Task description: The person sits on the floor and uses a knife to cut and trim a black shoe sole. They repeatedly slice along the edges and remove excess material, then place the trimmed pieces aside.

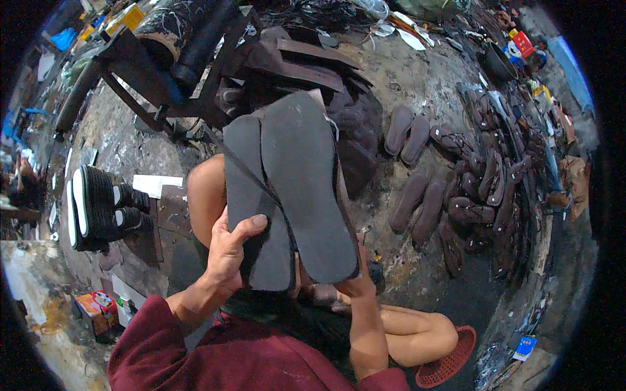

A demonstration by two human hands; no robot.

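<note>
Two dark grey sandal soles lie side by side in front of me, above my lap. My left hand [228,253] grips the left sole [244,156], its thumb pressed on the upper face and its fingers hidden underneath. Under the heel end of the larger right sole [305,182] is my right hand [357,281], closed round the edge, with most fingers out of sight. That sole rests on top of a brownish layer whose edge shows along its right side. A thin dark strip [242,167] crosses diagonally over the left sole.
A black metal stand with a roller [171,39] rises at the upper left. Dark sheets [306,65] are piled beyond the soles. Brown flip-flops [473,210] lie heaped on the right; stacked soles [91,205] stand on the left. A red perforated item [450,362] is near my leg.
</note>
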